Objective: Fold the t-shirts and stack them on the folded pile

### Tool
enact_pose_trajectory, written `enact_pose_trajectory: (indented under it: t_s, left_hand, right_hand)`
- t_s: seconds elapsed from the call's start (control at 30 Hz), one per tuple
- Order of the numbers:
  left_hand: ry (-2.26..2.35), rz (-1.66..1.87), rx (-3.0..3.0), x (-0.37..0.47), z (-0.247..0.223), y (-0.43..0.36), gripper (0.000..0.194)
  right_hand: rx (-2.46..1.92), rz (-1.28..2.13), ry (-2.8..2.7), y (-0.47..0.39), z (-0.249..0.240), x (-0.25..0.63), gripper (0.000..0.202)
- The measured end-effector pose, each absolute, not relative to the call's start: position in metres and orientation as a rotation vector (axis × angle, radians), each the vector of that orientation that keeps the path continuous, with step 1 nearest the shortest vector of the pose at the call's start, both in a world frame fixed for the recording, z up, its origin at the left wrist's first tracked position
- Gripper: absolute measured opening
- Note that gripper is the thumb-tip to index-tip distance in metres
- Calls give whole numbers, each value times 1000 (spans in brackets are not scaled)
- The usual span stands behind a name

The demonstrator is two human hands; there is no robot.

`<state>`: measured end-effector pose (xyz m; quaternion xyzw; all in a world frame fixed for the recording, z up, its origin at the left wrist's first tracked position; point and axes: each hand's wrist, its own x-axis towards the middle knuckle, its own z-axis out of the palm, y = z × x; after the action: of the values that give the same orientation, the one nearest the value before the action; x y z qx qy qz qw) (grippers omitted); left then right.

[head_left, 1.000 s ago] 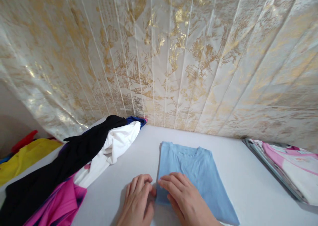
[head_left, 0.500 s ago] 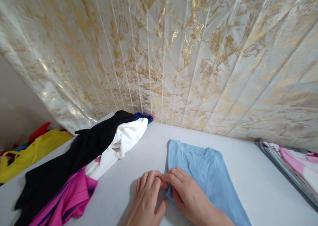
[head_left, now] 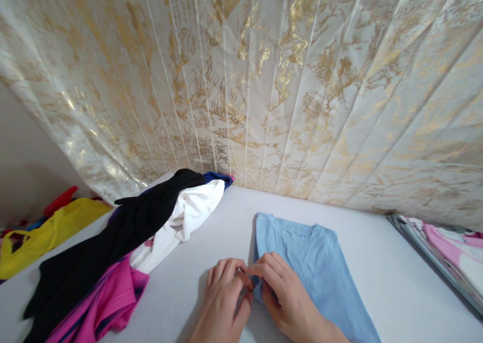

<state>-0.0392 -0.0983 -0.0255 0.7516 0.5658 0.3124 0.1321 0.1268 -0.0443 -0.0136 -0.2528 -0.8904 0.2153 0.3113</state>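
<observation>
A light blue T-shirt point(head_left: 320, 262) lies on the white surface with its neckline toward the wall and its sides turned in. My right hand point(head_left: 285, 292) rests over its left edge, fingers bent and closed on the fabric. Right beside it, my left hand point(head_left: 228, 295) has curled fingers, with thumb and index drawn together at the same edge. The fingertips of both hands nearly meet there. They hide most of the pinched cloth.
To the left lies a heap of loose clothes: a black garment point(head_left: 113, 237), a white one point(head_left: 196, 207) and a pink one point(head_left: 113, 297). Beyond it is yellow cloth point(head_left: 64, 222). Folded clothes point(head_left: 449, 252) are stacked at right. A gold-patterned curtain point(head_left: 264, 91) hangs behind.
My left thumb has moved up closer to the index finger. My right hand has shifted very slightly; the T-shirt stays almost where it was.
</observation>
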Motion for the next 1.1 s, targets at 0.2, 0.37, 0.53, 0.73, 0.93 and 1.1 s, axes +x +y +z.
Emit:
enact_pose_trajectory:
  t_s: [0.2,0.37,0.53,0.73,0.93,1.1]
  left_hand:
    - [1602,839,2264,-42,-19,-97,19]
    - [1698,805,2215,-41,-16,-98,25]
    - [1707,789,2182,-38,-16,-98,18]
    - [1695,791,2242,-41,-21,-96,15]
    - [1807,839,2265,-38,-25,-98,19]
    - [1411,825,2626,-43,-17,-87,23]
  right_hand:
    - [-685,607,-2326,-44,-15,124,45]
    - [-762,740,-2254,-42,-23,126,57]
    - [-855,616,-2238,-39,-30,128,58]
    - [-952,595,-2264,-40,-25,126,51]
    - [-1070,554,-2328,-44,-17,123,46]
    - [-1103,494,-2427,-45,-20,140,51]
